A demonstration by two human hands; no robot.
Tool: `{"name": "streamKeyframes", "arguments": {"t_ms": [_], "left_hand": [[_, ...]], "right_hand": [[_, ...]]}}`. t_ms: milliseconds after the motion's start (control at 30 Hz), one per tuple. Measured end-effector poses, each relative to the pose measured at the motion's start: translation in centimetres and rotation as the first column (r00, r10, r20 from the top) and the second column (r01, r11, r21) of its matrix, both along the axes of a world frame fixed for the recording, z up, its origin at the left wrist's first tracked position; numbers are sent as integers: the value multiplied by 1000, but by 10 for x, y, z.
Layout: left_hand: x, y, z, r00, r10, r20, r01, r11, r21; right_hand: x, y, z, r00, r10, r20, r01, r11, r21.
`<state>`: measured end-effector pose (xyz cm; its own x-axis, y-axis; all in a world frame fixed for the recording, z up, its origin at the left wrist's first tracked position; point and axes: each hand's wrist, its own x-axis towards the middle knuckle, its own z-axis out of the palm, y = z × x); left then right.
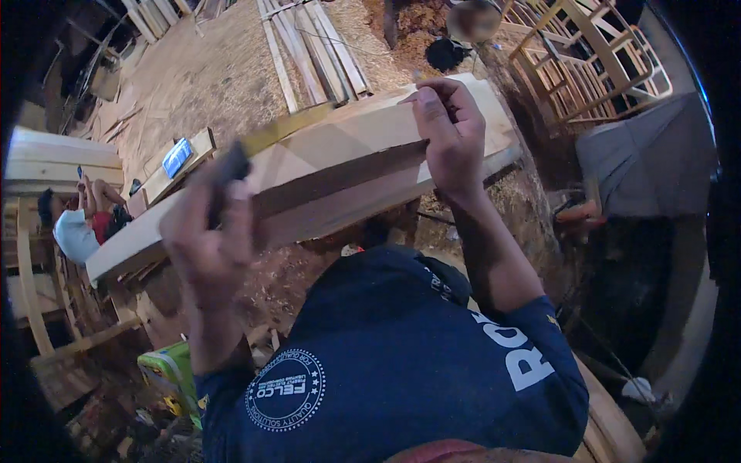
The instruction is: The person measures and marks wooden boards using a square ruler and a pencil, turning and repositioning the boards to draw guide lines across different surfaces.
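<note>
My left hand (211,231) is blurred and closed around the dark case of what looks like a tape measure (234,162). A yellow strip runs from it up and right over a long pale wooden beam (341,136). At the beam's right part, my right hand (451,130) has its thumb and forefinger pinched on a small thin item (410,98), too small to name. The wrist of that hand is by the beam's near edge. The beam lies crosswise before me, its left end reaching far left.
Long timber strips (315,52) lie on ground strewn with shavings. A person (78,231) sits at the left, near a blue-white package (177,157) on a board. Wooden frames (584,58) stand at the upper right, above a grey sheet (642,156). A green container (171,370) is at the lower left.
</note>
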<state>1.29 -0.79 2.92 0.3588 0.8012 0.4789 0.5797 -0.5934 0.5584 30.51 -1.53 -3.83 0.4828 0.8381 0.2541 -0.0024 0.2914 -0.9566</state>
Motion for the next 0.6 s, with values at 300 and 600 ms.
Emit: {"name": "streamKeyframes", "arguments": {"t_ms": [300,600], "left_hand": [[-184,-37,-46,98,388,917,-207,909,-362],[-226,-65,-78,-172,256,951,-40,963,-267]], "right_hand": [[2,5,-3,996,-21,-85,22,1000,17],[-2,-5,22,980,-44,195,62,994,-86]]}}
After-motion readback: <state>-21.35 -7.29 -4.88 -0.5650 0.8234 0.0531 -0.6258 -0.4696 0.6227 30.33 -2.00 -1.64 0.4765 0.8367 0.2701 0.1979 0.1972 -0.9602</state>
